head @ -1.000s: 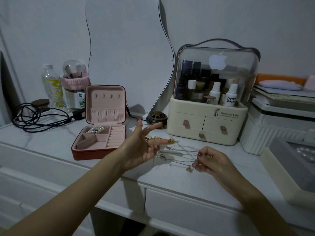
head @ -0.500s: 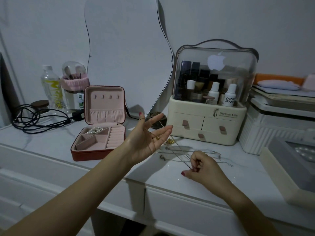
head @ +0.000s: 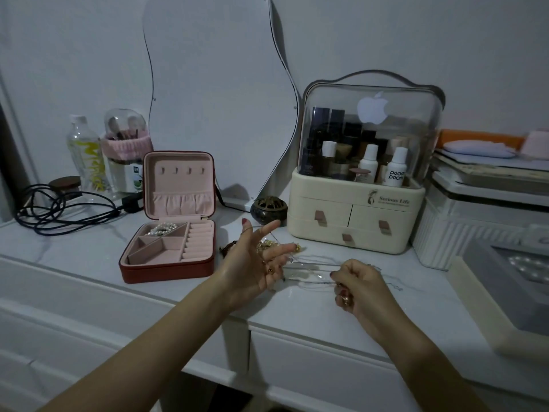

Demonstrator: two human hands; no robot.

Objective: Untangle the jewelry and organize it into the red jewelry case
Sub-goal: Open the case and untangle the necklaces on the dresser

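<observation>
Above white counter: left hand [head: 252,264] spread; right hand [head: 358,288] pinching thin chains [head: 309,267] stretched between.

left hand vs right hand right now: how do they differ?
The left hand is open, palm up, fingers spread; the right hand is curled into a fist. The left has chains draped over its fingers; the right pinches their other end. Both hover above the white tabletop, right of the red jewelry case.

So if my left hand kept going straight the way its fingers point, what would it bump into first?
Probably the cream cosmetics organizer: the left hand points its open fingers up and right toward the drawers. The small dark incense burner sits close beside that line, and depth is unclear.
</observation>
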